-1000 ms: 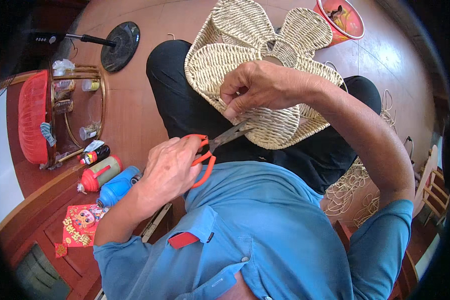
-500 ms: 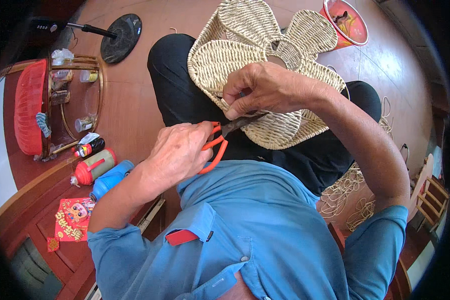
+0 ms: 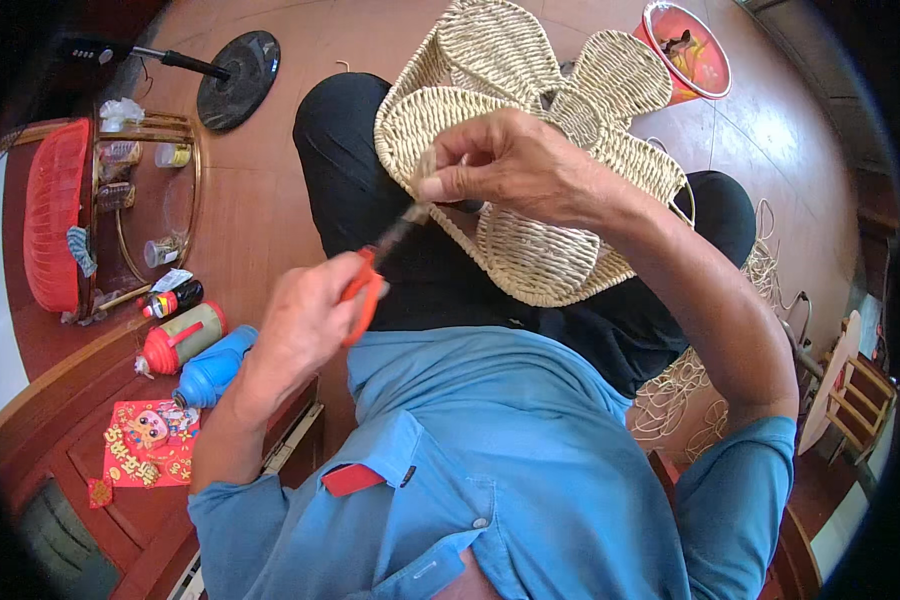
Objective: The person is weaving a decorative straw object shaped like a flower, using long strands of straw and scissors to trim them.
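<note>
Left hand: at left of centre in the frame, the left hand (image 3: 305, 315) is closed around the orange handles of a pair of scissors (image 3: 363, 290).
Scissors: the blades slant toward the upper right, their tips just beside the right hand's fingertips; motion blur hides whether the blades are parted.
Right hand: above centre, the right hand (image 3: 510, 170) reaches across from the right with thumb and fingertips pinched together on a small pale piece (image 3: 426, 163), too blurred to make out fully.
Woven piece: at top centre, the flower-shaped woven piece (image 3: 577, 118), made of straw-coloured cord, lies across the person's lap; the right hand covers part of it.
Clothing: black trousers (image 3: 345, 150) lie beneath the woven piece; a blue shirt (image 3: 420, 430) fills the lower centre.
Loose cord: a tangled heap of pale cord (image 3: 675, 395) lies on the floor at the right, below the person's right arm.
Upper right: a red bucket (image 3: 705, 65) stands near the woven piece, dark scraps inside.
Upper left: a round black base (image 3: 238, 82) carries a pole.
Left edge: a red basket (image 3: 55, 230) leans beside a rack (image 3: 195, 190).
Lower left: a dark bottle (image 3: 178, 298), a green-and-red flask (image 3: 182, 338) and a blue flask (image 3: 215, 370) lie close together above a red paper decoration (image 3: 153, 445).
</note>
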Demonstrator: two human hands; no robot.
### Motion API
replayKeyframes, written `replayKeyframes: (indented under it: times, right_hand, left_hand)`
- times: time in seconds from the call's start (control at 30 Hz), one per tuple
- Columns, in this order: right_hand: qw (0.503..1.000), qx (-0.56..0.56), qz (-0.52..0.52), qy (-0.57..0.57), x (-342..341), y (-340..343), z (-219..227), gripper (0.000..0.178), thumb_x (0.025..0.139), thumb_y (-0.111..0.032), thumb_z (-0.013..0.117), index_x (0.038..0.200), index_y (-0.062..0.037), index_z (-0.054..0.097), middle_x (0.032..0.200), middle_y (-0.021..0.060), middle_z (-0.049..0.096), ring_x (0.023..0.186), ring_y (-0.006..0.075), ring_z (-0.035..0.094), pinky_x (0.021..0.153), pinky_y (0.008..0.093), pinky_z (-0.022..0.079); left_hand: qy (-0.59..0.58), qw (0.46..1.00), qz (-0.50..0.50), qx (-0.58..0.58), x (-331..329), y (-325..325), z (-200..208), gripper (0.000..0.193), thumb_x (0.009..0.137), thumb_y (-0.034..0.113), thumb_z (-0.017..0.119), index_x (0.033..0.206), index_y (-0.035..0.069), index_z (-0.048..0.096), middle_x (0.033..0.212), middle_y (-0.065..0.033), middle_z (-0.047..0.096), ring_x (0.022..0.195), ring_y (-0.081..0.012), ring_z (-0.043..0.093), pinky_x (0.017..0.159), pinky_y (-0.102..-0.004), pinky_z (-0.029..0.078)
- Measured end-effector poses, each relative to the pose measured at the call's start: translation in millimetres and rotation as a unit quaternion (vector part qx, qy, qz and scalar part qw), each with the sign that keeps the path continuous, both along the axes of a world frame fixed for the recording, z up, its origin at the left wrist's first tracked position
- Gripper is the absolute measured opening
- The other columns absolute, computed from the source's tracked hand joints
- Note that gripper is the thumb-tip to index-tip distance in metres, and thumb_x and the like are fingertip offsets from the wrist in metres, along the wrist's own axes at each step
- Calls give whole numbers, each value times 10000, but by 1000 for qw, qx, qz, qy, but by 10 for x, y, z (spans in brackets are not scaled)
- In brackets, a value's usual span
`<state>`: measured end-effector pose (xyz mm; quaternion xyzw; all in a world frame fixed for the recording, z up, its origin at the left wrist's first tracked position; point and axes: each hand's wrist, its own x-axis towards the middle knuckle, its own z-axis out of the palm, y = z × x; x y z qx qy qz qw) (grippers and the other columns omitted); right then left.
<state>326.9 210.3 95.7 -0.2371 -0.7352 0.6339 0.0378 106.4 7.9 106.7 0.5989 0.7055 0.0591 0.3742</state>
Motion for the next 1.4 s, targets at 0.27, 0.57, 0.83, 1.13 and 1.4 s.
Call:
replayKeyframes:
  times: [0.27, 0.57, 0.83, 1.13, 1.4]
  right_hand:
    - [909, 322, -258, 64, 562, -203, 339, 142, 956, -157, 793, 1055, -55, 793, 945, 89, 756, 804, 216, 704, 752, 373, 563]
    - [876, 436, -204, 5, 1007, -1077, -164, 345, 849, -48, 822, 1188, -101, 787, 1054, 46, 729, 967, 270, 700, 856, 393, 545]
    - [860, 483, -164, -29, 1077, -1217, -266, 501, 876, -235, 845, 1354, -116, 751, 1243, 30, 680, 1140, 248, 643, 983, 412, 501]
    - [844, 513, -145, -64, 1059, -1283, -370, 569, 896, -388, 813, 1403, -144, 733, 1308, 19, 639, 1203, 235, 597, 1036, 420, 460]
    - [841, 512, -167, -48, 1079, -1290, -445, 597, 854, -427, 834, 1381, -159, 746, 1284, 2, 642, 1191, 212, 598, 1028, 409, 455]
  left_hand:
    - [16, 952, 303, -22, -1086, -669, -1147, 279, 1015, 250, 753, 866, 23, 687, 671, -38, 601, 641, -138, 604, 571, -378, 474]
    - [-282, 866, 370, -185, -910, -1127, -3301, 130, 1028, 130, 698, 1065, 15, 746, 808, -85, 709, 701, -190, 649, 639, -363, 517]
    - [-98, 850, 477, 202, -566, -493, -2803, 146, 1050, 84, 662, 1161, 19, 731, 962, -104, 735, 827, -190, 674, 736, -341, 538]
    - [6, 900, -58, 432, 441, 18, -414, 327, 869, -3, 769, 1183, 88, 784, 1047, -102, 729, 926, -281, 693, 803, -398, 568]
    - [4, 901, -154, 405, 897, 224, -456, 649, 764, 153, 912, 1385, 140, 725, 1085, -41, 620, 932, -245, 626, 787, -378, 553]
